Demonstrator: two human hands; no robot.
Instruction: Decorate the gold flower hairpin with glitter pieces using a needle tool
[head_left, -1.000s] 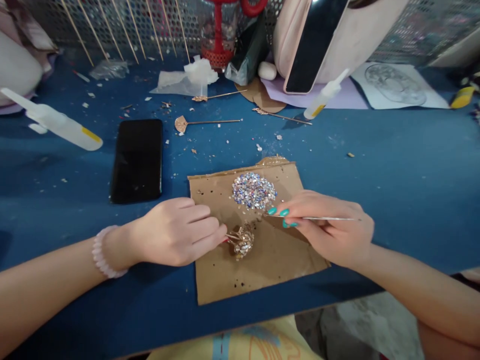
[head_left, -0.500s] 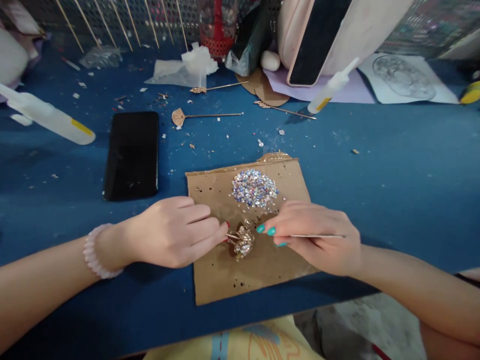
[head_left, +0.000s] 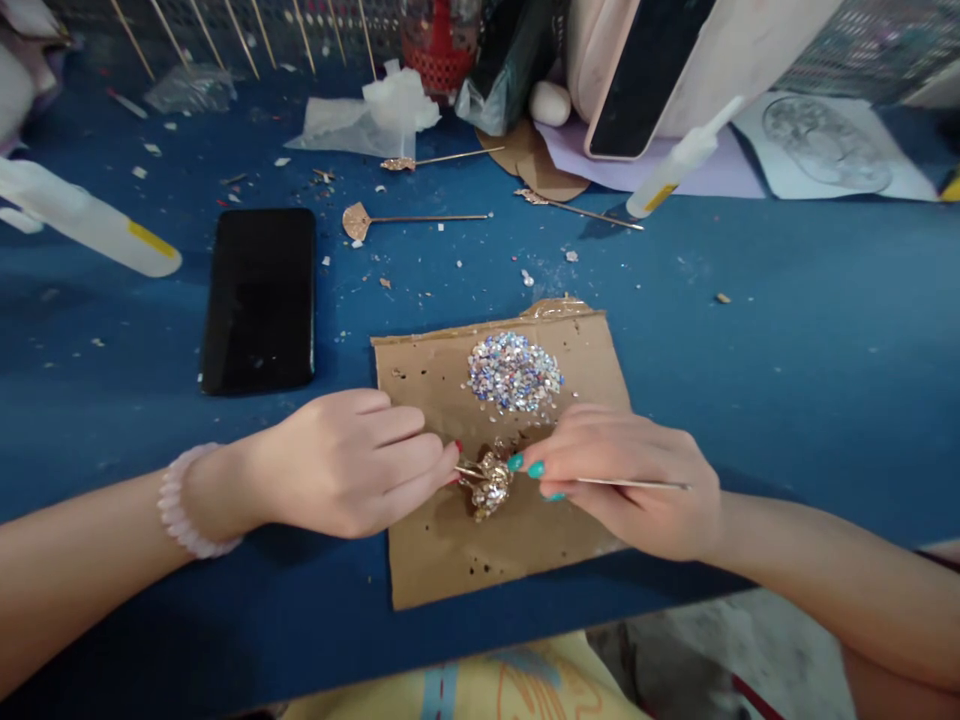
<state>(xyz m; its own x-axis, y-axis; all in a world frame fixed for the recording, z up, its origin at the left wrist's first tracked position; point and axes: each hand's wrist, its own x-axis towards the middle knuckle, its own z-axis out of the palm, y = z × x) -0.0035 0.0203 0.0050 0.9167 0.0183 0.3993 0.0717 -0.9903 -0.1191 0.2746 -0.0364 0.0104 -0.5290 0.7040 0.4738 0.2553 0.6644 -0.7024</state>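
My left hand (head_left: 360, 465) is closed, with thumb and fingertips pinching the short stem of a shiny gold ornament (head_left: 493, 488). The ornament is studded with small sparkling pieces and sits just above a sheet of brown cardboard (head_left: 427, 560). My right hand (head_left: 626, 480) is closed around a thin metallic stick (head_left: 634, 484) lying across the fingers. Its green-nailed fingertips reach the ornament's right edge; the stick's working tip is hidden. On the cardboard behind the ornament lies a heap of small glittering rhinestones (head_left: 514, 372).
A black phone (head_left: 259, 300) lies left of the cardboard. White glue bottles stand at the left (head_left: 90, 220) and the back right (head_left: 682, 165). Behind the cardboard are gold pins with decorated heads (head_left: 356, 222), a plastic bag (head_left: 352, 125) and scattered scraps.
My right hand has shifted slightly left, and its fingertips are closer to the ornament. My left hand keeps its hold. The camera view has moved a little.
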